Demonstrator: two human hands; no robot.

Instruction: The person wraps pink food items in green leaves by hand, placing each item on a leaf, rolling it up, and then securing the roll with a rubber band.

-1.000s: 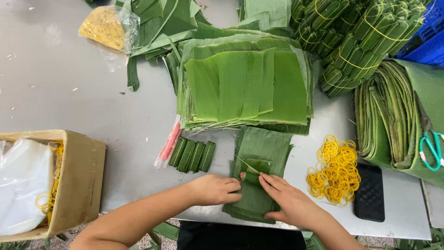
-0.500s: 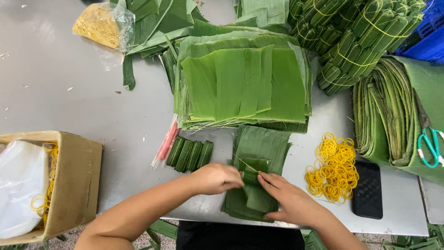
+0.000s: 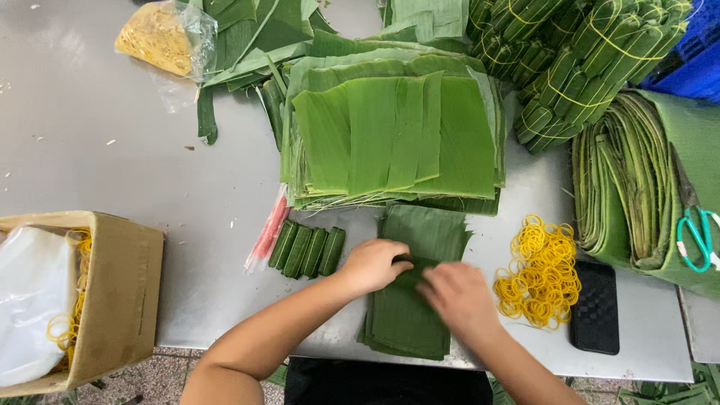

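A grey metal table [image 3: 112, 172] fills the view, scuffed and flecked with small leaf scraps; below its near edge a strip of speckled stone floor [image 3: 142, 375] shows. Near that edge lies a small stack of dark green leaf pieces [image 3: 409, 330], and both hands work on top of it. The left hand [image 3: 373, 264] curls its fingers down onto a fold at the middle of the stack; the right hand [image 3: 457, 296] is blurred, its fingers bent over the same fold, and whether it pinches the leaf cannot be told. Just left of the stack sit four short leaf rolls [image 3: 307, 252] side by side, with a red packet [image 3: 268, 232] beside them. Behind the stack is a big pile of cut leaves [image 3: 390, 139]. Right of the stack lies a heap of yellow rubber bands [image 3: 540, 274], then a black phone [image 3: 594, 307]. Far right are folded leaf bundles [image 3: 622, 187] and green scissors [image 3: 697, 238]; tied rolls [image 3: 577, 60] are heaped behind. A cardboard box [image 3: 112, 300] stands far left of the stack, at the table's edge.
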